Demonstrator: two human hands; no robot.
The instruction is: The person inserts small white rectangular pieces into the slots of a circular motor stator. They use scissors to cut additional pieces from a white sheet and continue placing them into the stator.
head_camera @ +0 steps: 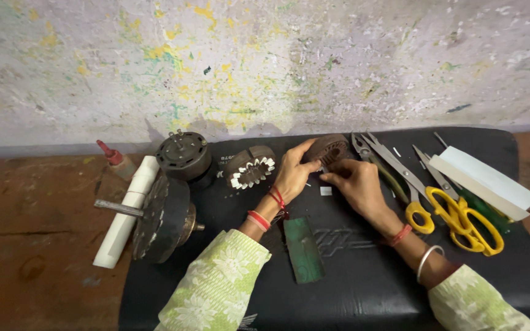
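Setting: a black padded mat (351, 288) lies on a reddish-brown floor against a pale wall splashed with yellow and green paint.
Left hand (294, 171): it reaches in from the lower middle, red threads at the wrist, fingers curled and clamped around the near side of a dark round stator core (329, 149).
Right hand (356, 184): it sits just right of the left hand, fingertips pinched together at the lower edge of the same core; what they pinch is too small to tell.
Stator core: it stands tilted on the mat near the far edge, between both hands, slots facing the camera.
Second core (251, 167): it lies just left of the left hand, dark with white paper slips poking from its slots.
Green strip (303, 249): a flat dark green rectangle lies on the mat between the forearms.
White slips (326, 190): small white pieces lie on the mat beneath the hands.
Tools: yellow-handled scissors (464, 220) and grey pliers (369, 153) lie to the right, beside folded white sheets (489, 181).
Left side: a round motor housing (184, 155), a dark disc on a shaft (161, 219), a white tube (127, 211) and a red-capped bottle (115, 160).
Labels: faint pale printing marks the mat near the second core and below the hands.
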